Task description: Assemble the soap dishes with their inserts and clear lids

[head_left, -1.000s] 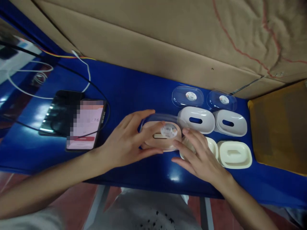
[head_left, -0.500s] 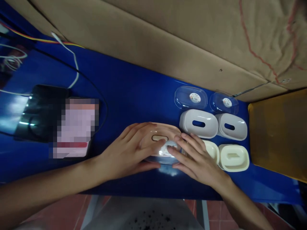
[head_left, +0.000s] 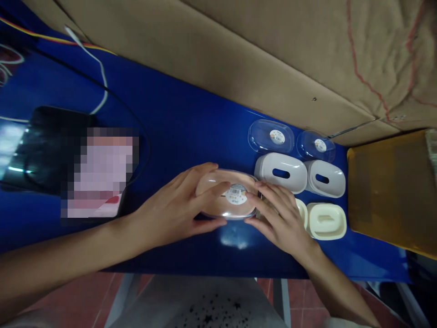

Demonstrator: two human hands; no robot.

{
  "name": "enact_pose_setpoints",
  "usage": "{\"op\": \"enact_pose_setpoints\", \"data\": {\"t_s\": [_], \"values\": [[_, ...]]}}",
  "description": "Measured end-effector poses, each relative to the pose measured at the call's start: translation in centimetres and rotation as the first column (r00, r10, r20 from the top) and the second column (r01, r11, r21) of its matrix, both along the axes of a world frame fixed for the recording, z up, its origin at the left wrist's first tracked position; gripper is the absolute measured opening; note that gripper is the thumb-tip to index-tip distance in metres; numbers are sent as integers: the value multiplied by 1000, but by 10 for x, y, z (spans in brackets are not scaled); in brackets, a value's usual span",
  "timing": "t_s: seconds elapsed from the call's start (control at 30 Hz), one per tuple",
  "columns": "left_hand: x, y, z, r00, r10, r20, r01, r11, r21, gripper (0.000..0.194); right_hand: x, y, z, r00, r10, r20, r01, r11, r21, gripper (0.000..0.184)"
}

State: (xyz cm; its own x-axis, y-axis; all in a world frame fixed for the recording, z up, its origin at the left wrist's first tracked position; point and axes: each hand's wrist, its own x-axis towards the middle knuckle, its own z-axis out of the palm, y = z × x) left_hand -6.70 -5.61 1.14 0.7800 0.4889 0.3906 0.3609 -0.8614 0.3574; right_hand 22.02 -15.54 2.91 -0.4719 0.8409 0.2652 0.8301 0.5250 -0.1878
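A peach oval soap dish sits on the blue table under a clear plastic lid. The lid carries a round white sticker. My left hand grips the left end, its thumb along the near rim and one finger lying across the top. At the right end, my right hand holds the lid with fingers at the far side and thumb at the near edge. Both hands partly cover the dish, so I cannot tell whether the lid is seated all round.
To the right are two white dishes with slots, cream dishes, and two clear lids behind them. A yellow-brown box bounds the right, cardboard the back. A blurred-screen phone and black case lie left.
The clear lid has moved from the near side of the peach dish to lie over it, its sticker now near the dish's middle. The whole view has shifted slightly.
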Motion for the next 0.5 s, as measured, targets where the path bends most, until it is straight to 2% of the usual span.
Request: {"op": "enact_pose_setpoints", "data": {"t_s": [0.13,0.33,0.5], "values": [[-1,0,4,999,2,-34,-3,1000,-15,66,0,-1,-1,1000,11,22,-11,1000,-8,65],[-1,2,6,997,-36,-65,34,999,-27,67,0,-1,2,999,38,17,-38,999,-30,69],[-3,3,3,995,-24,-100,21,999,-26,80,0,-2,2,998,54,16,-54,998,-15,71]]}}
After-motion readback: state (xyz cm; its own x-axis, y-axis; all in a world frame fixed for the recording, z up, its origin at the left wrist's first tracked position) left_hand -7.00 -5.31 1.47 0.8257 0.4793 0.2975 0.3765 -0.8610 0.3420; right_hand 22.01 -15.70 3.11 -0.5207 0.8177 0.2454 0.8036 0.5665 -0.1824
